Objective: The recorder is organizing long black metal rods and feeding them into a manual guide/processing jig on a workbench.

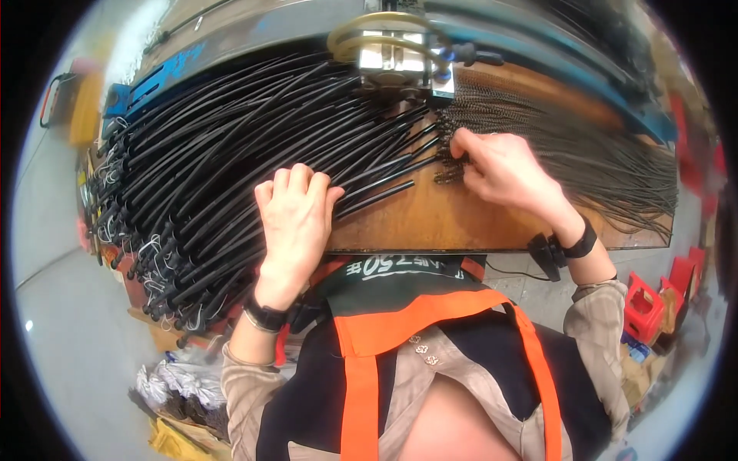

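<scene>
Dozens of black tubes (223, 150), dozens of thin strands (573, 150), two wristbands (268, 314)

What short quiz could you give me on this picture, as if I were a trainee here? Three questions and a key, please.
1. Which hand lies over the black tubes: the left hand or the right hand?
2. True or false: the apron straps are orange.
3. Fill the gap: in this view, the thin dark strands spread over the ____ part of the wooden table.

Key:
1. The left hand
2. True
3. right
</scene>
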### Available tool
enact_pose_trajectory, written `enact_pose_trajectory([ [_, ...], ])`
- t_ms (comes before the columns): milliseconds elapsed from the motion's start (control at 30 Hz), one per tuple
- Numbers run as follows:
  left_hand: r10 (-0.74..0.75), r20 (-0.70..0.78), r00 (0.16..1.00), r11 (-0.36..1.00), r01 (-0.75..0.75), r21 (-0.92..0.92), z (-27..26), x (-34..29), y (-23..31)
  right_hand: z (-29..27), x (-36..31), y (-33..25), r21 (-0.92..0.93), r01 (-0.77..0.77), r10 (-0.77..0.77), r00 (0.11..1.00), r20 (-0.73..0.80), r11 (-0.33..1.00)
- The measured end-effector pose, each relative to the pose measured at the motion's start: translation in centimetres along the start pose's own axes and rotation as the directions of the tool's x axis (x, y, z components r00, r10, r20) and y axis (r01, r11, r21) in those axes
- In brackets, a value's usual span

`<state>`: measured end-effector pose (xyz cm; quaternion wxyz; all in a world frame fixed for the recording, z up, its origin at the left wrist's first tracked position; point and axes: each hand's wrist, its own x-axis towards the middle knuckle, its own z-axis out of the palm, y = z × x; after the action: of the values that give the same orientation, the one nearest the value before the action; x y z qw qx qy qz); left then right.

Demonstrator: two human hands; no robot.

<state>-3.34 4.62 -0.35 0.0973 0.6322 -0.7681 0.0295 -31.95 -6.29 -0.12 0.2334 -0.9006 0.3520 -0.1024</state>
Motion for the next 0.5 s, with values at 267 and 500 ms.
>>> enact_pose_trajectory([
  [267,0.024,-0.007,1.000,0.996,-0.024,-0.083,0.3,0.4,-0.8,-0.3,-1.8,-0.7,0.354,-0.353,0.337,0.935,0.109,0.866],
  [500,0.179,0.041,0.983,0.972,-0.170,-0.165,-2.1,2.3,-0.5,0.5,-2.4,-0.6,0.794,-0.419,0.348,0.895,0.279,0.440],
])
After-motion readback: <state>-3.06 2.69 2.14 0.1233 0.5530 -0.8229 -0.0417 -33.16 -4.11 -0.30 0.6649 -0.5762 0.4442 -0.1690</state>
